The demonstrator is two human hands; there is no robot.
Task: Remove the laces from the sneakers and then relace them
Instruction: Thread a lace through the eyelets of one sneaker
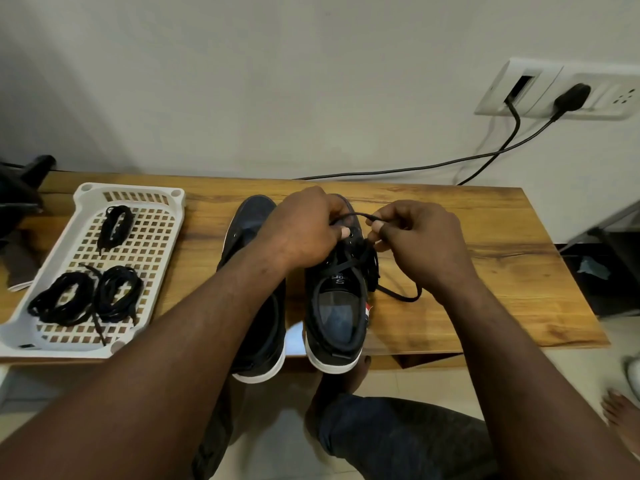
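Black woven lace (360, 215) is arcing between two hands above the far end of a dark fabric sneaker with a white rubber sole (332, 306), which is standing heel toward the person on the right part of a brown wood-grain counter (485, 254). The left hand (304, 230) is curling over the eyelet rows, its grip pinching the lace between thumb and fingertip. I judge it is also steadying the upper so the shoe is not sliding. The right hand (415, 240) is pinching the same lace a little farther along, its grip pressed tight on the strand and holding it taut enough to guide through the small round eyelets. Below the hands the lace is crossing loosely over the tongue, and a slack loop is trailing onto the counter beside the shoe. Whether the strand is going in or coming out, I cannot tell. A second matching sneaker (252, 216) is standing just beside the first, largely hidden under the left forearm. Well apart to the left, a white plastic tray (86, 192) with a grid of square holes is holding three coiled bundles of black laces (62, 303), probably parked there so they are not tangling with the work. The cords are looking soft and limp, the tray rigid, the counter smooth and faintly glossy.
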